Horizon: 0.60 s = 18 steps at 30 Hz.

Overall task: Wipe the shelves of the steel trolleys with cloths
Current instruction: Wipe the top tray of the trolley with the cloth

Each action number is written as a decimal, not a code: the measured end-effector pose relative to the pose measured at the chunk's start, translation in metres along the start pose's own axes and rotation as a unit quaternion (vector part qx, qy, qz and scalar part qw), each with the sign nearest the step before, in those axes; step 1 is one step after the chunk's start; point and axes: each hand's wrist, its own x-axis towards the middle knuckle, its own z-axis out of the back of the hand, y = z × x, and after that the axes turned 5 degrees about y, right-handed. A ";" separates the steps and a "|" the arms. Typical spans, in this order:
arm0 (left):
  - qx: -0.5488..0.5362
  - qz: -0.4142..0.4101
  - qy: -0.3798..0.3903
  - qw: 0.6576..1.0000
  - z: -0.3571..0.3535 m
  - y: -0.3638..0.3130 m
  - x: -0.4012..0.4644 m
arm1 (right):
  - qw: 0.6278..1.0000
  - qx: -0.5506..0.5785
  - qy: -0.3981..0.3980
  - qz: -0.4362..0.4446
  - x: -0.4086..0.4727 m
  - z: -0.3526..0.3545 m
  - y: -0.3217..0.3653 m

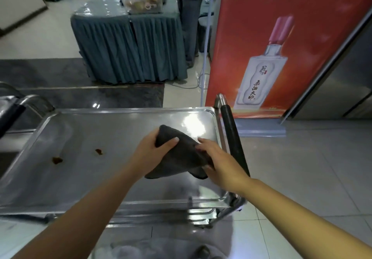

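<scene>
A steel trolley's top shelf (96, 178) fills the middle of the head view. Both hands hold a dark grey cloth (179, 154) just above the shelf's right half. My left hand (151, 154) grips the cloth's upper left part, thumb over the fabric. My right hand (217, 158) pinches its right edge. Two brown stains (57, 160) (99, 151) lie on the shelf to the left of the cloth. A lower shelf (165, 216) shows beneath the near rim.
The trolley's black-padded handle (233, 140) stands at the right end. Another trolley's handle (12, 113) sits at the far left. A red banner stand (281, 47) rises behind on the right, a skirted table (130, 47) behind centre, with a person (191, 17) standing beside it.
</scene>
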 end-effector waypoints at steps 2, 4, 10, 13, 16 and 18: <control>0.016 -0.027 0.012 0.999 0.013 -0.001 -0.008 | 0.994 0.087 0.052 -0.043 0.011 -0.006 0.012; 0.010 -0.045 0.043 0.998 0.028 0.000 -0.016 | 0.984 0.132 0.096 -0.070 0.024 -0.012 0.025; -0.064 -0.023 0.102 0.993 0.072 0.026 -0.032 | 0.957 0.240 0.137 -0.092 0.049 -0.034 0.064; -0.061 -0.002 0.085 0.995 0.087 0.044 -0.034 | 0.942 0.289 0.140 -0.095 0.054 -0.046 0.082; -0.059 0.054 0.040 0.996 0.093 0.065 -0.031 | 0.944 0.293 0.118 -0.098 0.060 -0.056 0.101; -0.040 0.086 0.006 0.996 0.090 0.073 -0.034 | 0.965 0.230 0.086 -0.093 0.065 -0.060 0.109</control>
